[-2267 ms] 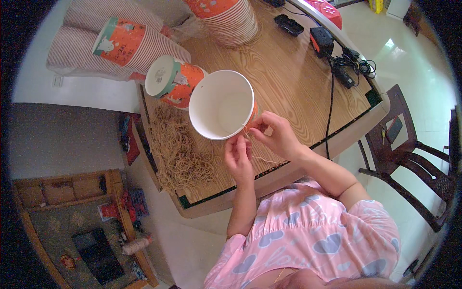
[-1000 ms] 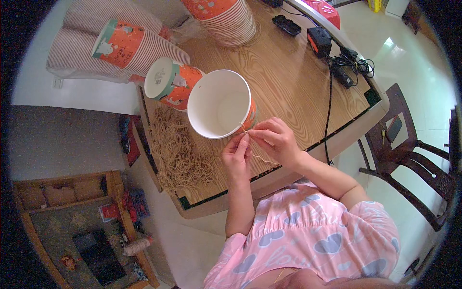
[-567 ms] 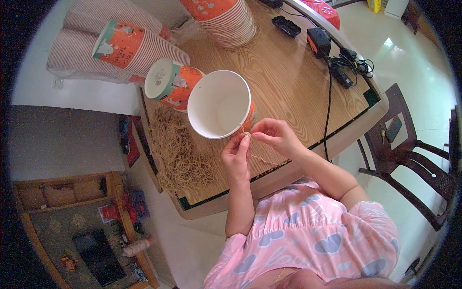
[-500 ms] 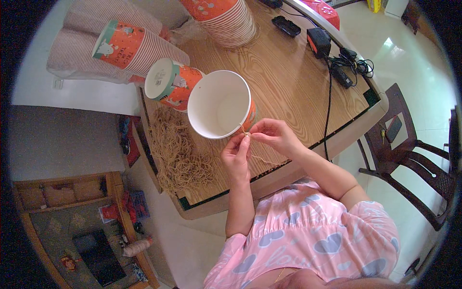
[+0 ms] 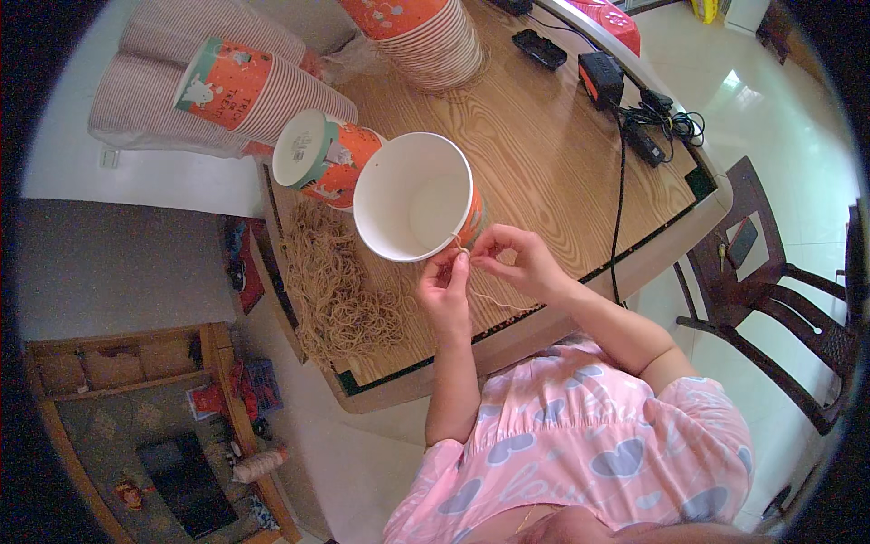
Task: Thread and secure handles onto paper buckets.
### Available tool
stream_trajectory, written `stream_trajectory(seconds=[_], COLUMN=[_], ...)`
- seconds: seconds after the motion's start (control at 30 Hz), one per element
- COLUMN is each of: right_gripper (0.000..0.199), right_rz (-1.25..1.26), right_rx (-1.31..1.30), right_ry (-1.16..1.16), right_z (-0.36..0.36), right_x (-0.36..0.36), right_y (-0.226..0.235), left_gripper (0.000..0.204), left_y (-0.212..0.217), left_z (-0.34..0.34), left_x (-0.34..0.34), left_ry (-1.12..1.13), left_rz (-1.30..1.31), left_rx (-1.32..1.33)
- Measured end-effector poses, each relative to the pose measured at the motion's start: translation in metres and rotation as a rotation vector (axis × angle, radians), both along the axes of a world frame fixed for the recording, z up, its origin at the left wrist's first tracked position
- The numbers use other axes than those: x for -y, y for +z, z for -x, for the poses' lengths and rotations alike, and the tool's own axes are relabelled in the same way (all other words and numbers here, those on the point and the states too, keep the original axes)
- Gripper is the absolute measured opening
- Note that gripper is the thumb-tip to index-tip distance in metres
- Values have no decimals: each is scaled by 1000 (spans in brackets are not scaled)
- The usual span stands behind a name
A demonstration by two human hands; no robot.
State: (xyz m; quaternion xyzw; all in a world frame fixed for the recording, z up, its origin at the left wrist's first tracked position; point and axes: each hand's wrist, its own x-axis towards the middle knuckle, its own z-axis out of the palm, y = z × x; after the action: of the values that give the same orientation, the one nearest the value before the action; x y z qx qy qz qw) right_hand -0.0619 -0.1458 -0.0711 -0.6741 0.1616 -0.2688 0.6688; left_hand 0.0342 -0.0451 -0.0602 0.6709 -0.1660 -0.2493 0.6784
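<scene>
A white-lined paper cup with an orange outside lies tipped on the wooden table, its open mouth facing the camera, and both hands meet at the near rim of that cup. The left hand has its fingers closed, thumb and forefinger pinched on a thin tan string right at the cup's rim; the right hand, just to the right of the cup, is also pinched shut on the same string, which trails toward the near table edge. Left of the cup lies a loose heap of tan strings spread over the table. Touching the cup's far left side is a second orange cup on its side, bottom toward the camera — and beyond that, a long sleeve of nested cups. A tall stack of cups stands further back. Right of the cup, well apart, a black cable crosses the table toward a small black box.
</scene>
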Motion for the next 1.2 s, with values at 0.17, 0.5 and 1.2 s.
stream_trajectory(seconds=[0.17, 0.5, 1.2], right_gripper=[12, 20, 13], right_rz=[-255, -418, -336], right_rx=[56, 84, 40], right_ry=[14, 77, 21], right_z=[-4, -6, -5], right_x=[-1, 1, 1], right_y=[-15, -11, -21], left_gripper=[9, 11, 14], left_y=[5, 5, 1], left_z=[1, -6, -8], left_x=[2, -1, -3], left_ry=[-3, -86, -101], left_rz=[44, 29, 67], left_rx=[-116, -309, -307])
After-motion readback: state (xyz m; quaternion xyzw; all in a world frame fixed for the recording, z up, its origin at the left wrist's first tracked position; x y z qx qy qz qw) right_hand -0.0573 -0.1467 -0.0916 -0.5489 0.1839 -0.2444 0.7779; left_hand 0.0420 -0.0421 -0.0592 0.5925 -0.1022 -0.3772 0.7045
